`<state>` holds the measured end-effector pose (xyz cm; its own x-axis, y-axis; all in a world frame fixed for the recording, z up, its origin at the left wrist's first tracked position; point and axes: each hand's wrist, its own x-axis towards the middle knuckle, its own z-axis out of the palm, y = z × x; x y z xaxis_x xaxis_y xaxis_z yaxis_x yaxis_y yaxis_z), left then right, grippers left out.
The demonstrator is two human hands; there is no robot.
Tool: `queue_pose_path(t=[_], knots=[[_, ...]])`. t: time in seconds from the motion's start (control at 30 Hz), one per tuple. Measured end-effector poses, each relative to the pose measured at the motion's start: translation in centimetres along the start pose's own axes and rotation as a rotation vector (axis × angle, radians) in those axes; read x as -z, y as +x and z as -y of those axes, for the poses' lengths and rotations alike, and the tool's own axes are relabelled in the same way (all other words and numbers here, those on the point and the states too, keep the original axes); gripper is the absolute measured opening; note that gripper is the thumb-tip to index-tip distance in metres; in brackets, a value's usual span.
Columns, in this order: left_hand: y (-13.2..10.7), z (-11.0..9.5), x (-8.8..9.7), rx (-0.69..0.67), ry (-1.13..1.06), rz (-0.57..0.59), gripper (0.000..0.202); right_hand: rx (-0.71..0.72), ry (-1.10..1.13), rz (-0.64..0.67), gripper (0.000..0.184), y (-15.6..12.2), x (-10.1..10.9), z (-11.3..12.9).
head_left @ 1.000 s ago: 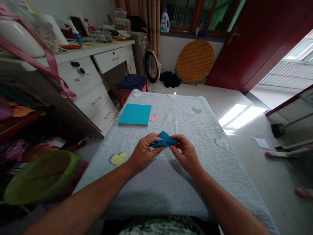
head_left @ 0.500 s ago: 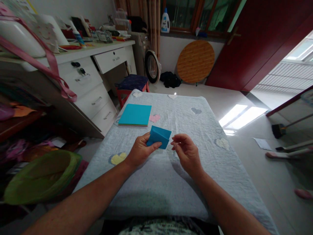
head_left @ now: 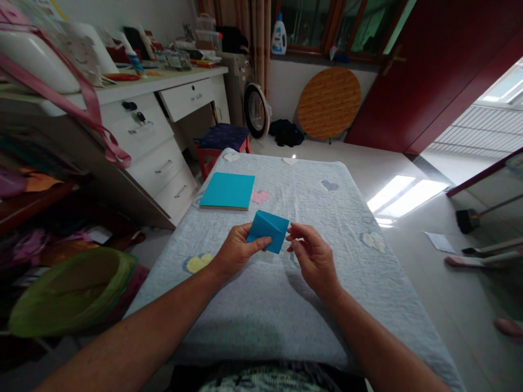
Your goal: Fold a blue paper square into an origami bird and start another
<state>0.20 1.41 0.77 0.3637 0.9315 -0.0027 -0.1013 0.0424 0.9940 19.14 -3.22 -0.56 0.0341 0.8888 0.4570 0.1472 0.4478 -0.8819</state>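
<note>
A small square of folded blue paper [head_left: 272, 227], with a crease running across it, is held above the table. My left hand [head_left: 240, 249] grips its left side, thumb on top and fingers underneath. Close to the paper's right edge is my right hand [head_left: 312, 251], its thumb and fingers slightly apart and nothing seen between them. A stack of larger blue square paper sheets [head_left: 227, 190] lies on the cloth beyond my left hand.
A pale quilted cloth with heart shapes [head_left: 318, 207] covers the table. Left of it stand a white desk with drawers [head_left: 147, 144] and a green-lined bin [head_left: 69, 294]. A stool [head_left: 223, 139] is behind the table's far left corner.
The folded paper has turned a little and shows more of its face, its flap lying flatter. My right hand stays beside its right edge. The whole view has shifted slightly.
</note>
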Motion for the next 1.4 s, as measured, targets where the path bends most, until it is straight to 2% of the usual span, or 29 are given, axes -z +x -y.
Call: queue_pose_path(t=[0.37, 0.57, 0.8, 1.07, 1.4], knots=[[0.1, 0.0, 0.3, -0.034, 0.072, 0.06, 0.023, 0.046, -0.022, 0.068, 0.042, -0.1, 0.2, 0.3], [-0.1, -0.3, 0.4, -0.136, 0.238, 0.076, 0.023, 0.087, -0.108, 0.077, 0.039, 0.0, 0.3, 0.6], [-0.4, -0.8, 0.5, -0.26, 0.437, 0.106, 0.019, -0.018, -0.041, -0.017, 0.039, -0.5, 0.2, 0.1], [-0.4, -0.8, 0.5, -0.263, 0.449, 0.096, 0.017, -0.114, 0.126, -0.039, 0.026, -0.1, 0.1, 0.3], [-0.5, -1.0, 0.4, -0.297, 0.455, 0.101, 0.025, -0.057, 0.101, 0.009, 0.029, 0.0, 0.3, 1.0]])
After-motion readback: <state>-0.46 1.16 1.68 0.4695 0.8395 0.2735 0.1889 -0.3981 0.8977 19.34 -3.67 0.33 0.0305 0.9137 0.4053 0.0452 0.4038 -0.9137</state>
